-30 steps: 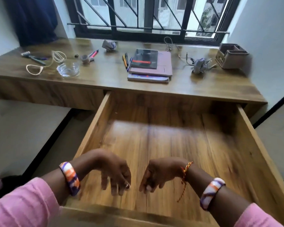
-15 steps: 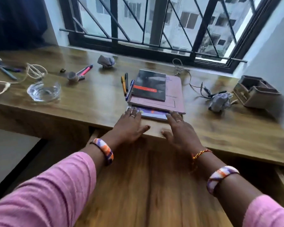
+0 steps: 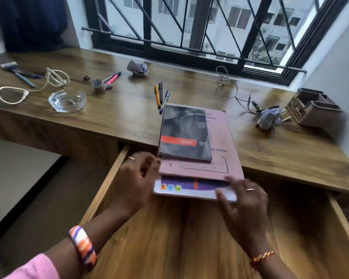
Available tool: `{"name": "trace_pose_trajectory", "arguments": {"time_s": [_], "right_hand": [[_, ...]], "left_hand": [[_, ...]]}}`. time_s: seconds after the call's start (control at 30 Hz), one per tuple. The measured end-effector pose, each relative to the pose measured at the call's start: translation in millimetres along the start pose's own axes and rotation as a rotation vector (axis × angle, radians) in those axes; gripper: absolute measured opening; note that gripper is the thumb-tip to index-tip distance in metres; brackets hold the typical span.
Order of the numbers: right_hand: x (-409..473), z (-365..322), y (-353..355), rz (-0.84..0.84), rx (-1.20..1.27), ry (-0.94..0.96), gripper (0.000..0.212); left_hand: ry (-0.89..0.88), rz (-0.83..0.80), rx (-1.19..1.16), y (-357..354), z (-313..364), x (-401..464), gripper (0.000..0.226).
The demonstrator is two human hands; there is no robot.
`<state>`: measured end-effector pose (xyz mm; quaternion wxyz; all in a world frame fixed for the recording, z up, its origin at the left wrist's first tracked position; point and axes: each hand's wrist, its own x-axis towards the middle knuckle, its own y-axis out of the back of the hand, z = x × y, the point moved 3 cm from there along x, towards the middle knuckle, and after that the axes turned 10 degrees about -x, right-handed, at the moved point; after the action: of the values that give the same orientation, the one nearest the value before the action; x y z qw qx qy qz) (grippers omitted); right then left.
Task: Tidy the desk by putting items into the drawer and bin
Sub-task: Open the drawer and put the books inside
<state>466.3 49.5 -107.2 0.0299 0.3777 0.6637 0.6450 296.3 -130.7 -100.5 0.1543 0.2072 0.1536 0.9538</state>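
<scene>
We saw a black notebook [image 3: 184,131] with a red band on a pink book [image 3: 216,158] (purple-and-white one [image 3: 181,187] beneath), an orange-striped bangle [image 3: 83,247]

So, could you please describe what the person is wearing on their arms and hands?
The left hand has a thin ring, with a broad orange, purple and white bangle at the wrist and a pink sleeve behind it. The right hand also wears a ring, plus a thin orange-gold thread bracelet.
</scene>
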Motion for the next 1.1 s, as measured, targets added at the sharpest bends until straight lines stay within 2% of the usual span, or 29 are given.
{"name": "trace_pose_trajectory", "arguments": {"time_s": [0.03,0.07,0.1,0.13,0.17,0.23,0.3,0.43,0.53,0.67,0.7,0.77,0.8,0.87,0.93,0.97,1.1], "right_hand": [[4,12,0,-0.025,0.101,-0.189,0.062],[10,22,-4,-0.112,0.275,-0.421,0.069],[14,27,-12,-0.226,0.519,-0.624,0.072],[16,26,-19,-0.335,0.773,-0.755,0.065],[15,25,-24,-0.408,0.927,-0.815,0.050],[9,22,-21,-0.462,0.981,-0.811,0.025],[-12,17,-6,-0.525,1.029,-0.804,0.013],[-68,10,25,-0.856,1.254,-0.777,0.027],[-102,-3,33,-0.884,1.424,-0.766,0.044],[-140,-28,25,-0.879,1.404,-0.815,0.011],[-149,-31,17,-0.902,1.425,-0.845,0.012],[-165,-44,6,-0.968,1.439,-0.885,0.014],[-171,-50,1,-0.987,1.422,-0.890,0.014],[-177,-61,-11,-0.981,1.312,-0.869,0.013],[-182,-70,-24,-0.994,1.203,-0.811,0.012],[-185,-73,-28,-1.007,1.151,-0.770,0.010],[-181,-73,-33,-0.993,0.757,-0.472,0.017]], "left_hand": [[0.260,0.076,-0.194,1,-5,2,0.027],[0.561,0.027,-0.454,-5,-9,3,0.030],[0.833,-0.110,-0.686,-15,-8,0,0.035],[0.995,-0.260,-0.839,-25,-5,-5,0.043],[1.047,-0.356,-0.930,-34,-2,-10,0.047],[0.995,-0.341,-0.922,-40,1,-17,0.035],[0.947,-0.263,-0.861,-30,0,-27,0.022],[0.961,-0.393,-0.806,11,-1,-71,0.008],[0.971,-0.432,-0.806,43,11,-115,0.010],[1.001,-0.313,-0.734,74,14,-162,0.008],[0.996,-0.286,-0.622,80,9,-170,0.011],[0.847,-0.328,-0.107,98,-1,-180,0.021],[0.733,-0.363,0.134,107,-1,-181,0.027],[0.558,-0.354,0.341,122,8,-181,0.031],[0.473,-0.345,0.371,136,22,-181,0.020],[0.452,-0.363,0.371,140,28,-183,0.025],[0.427,-0.644,0.498,143,28,-201,0.035]]}}
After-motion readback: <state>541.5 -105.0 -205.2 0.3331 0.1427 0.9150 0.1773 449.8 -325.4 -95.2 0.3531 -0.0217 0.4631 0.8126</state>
